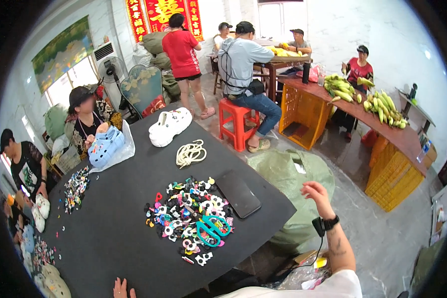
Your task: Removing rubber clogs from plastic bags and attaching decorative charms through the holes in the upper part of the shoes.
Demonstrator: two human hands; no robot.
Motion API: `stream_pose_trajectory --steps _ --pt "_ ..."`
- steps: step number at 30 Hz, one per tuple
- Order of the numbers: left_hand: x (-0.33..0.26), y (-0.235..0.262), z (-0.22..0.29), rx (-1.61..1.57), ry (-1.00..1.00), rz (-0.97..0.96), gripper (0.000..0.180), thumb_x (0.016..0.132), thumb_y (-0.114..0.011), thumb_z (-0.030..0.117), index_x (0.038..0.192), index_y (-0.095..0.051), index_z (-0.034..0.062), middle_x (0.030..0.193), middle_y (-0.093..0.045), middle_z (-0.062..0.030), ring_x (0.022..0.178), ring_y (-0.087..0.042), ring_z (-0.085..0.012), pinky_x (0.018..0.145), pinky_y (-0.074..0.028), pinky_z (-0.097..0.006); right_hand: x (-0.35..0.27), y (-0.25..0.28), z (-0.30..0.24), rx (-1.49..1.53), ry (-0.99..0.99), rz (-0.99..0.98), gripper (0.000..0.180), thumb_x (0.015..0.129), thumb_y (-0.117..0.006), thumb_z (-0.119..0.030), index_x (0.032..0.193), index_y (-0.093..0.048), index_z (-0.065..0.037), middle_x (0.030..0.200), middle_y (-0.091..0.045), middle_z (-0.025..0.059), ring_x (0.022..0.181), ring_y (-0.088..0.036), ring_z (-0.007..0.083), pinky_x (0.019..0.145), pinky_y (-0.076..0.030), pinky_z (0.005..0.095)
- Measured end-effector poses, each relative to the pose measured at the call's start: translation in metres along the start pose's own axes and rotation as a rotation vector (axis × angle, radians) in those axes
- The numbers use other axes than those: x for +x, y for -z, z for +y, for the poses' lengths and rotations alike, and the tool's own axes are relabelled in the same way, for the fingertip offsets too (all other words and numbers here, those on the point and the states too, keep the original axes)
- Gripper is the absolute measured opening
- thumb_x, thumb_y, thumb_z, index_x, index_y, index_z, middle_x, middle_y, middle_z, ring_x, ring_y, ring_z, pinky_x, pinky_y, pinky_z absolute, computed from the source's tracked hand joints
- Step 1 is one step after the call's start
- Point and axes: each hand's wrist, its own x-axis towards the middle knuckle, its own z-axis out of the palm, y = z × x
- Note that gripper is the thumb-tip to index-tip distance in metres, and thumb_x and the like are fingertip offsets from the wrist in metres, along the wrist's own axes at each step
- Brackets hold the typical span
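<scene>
My right hand (315, 193) hangs in the air off the right side of the black table (109, 233), fingers loosely curled and holding nothing, above a green sack (288, 171). A black band sits on that wrist. My left hand (123, 289) rests with spread fingers on the table's near edge, only partly in view. Between the two hands lies a heap of small colourful shoe charms (186, 211) with teal scissors (211, 229) on top. A dark phone (238, 193) lies just right of the heap.
A coil of white cord (190, 153) and white clogs (170, 126) lie farther back. A person across the table holds blue clogs (105, 144). Another charm pile (76, 187) is at left. People sit at tables with corn (382, 107) and yellow crates (392, 176).
</scene>
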Motion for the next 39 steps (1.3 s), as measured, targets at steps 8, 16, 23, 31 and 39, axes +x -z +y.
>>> stream_pose_trajectory --steps 8,16,23,31,39 --pt "-0.004 -0.003 -0.008 -0.017 0.034 0.031 0.036 0.101 -0.048 0.026 0.127 -0.059 0.004 0.135 -0.055 -0.0193 0.124 -0.05 -0.0384 0.106 -0.037 -0.048 0.087 0.045 0.157 -0.989 -0.215 -0.116 0.1 0.073 -0.08 -0.045 0.146 -0.028 0.001 0.143 -0.044 0.0252 0.134 -0.042 0.0375 0.11 -0.035 0.0424" --pt "-0.005 -0.002 -0.009 -0.023 0.035 0.062 0.033 0.099 -0.052 0.023 0.124 -0.061 0.0028 0.133 -0.057 -0.0198 0.122 -0.052 -0.0387 0.104 -0.039 -0.046 0.074 0.035 0.139 -0.957 -0.301 0.096 0.095 0.064 -0.087 -0.026 0.14 -0.039 0.001 0.13 -0.057 0.0234 0.12 -0.056 0.036 0.1 -0.045 0.0398" --pt "-0.003 -0.002 -0.008 -0.049 0.057 0.085 0.032 0.098 -0.053 0.023 0.121 -0.063 0.0025 0.131 -0.059 -0.0191 0.121 -0.053 -0.0381 0.104 -0.04 -0.046 0.032 0.017 0.079 -1.128 -0.231 -0.172 0.032 0.071 -0.076 -0.016 0.098 -0.068 -0.001 0.118 -0.065 0.0163 0.106 -0.062 0.0378 0.089 -0.048 0.044" --pt "-0.005 -0.003 -0.007 -0.063 0.089 0.089 0.032 0.099 -0.051 0.023 0.119 -0.064 0.0019 0.13 -0.059 -0.0188 0.121 -0.054 -0.0377 0.104 -0.04 -0.046 -0.014 0.023 0.125 -0.563 -0.619 -0.783 0.036 0.091 -0.062 -0.023 0.12 -0.057 -0.002 0.11 -0.061 0.0038 0.091 -0.056 0.0203 0.087 -0.045 0.04" --pt "-0.01 -0.009 -0.016 -0.08 0.085 0.121 0.032 0.099 -0.053 0.024 0.119 -0.064 0.0021 0.13 -0.06 -0.0183 0.121 -0.054 -0.0369 0.105 -0.039 -0.046 0.062 0.044 0.144 -0.291 -0.302 -0.031 0.041 0.087 -0.065 -0.021 0.124 -0.055 -0.006 0.1 -0.061 0.0084 0.081 -0.057 0.0217 0.076 -0.047 0.0356"
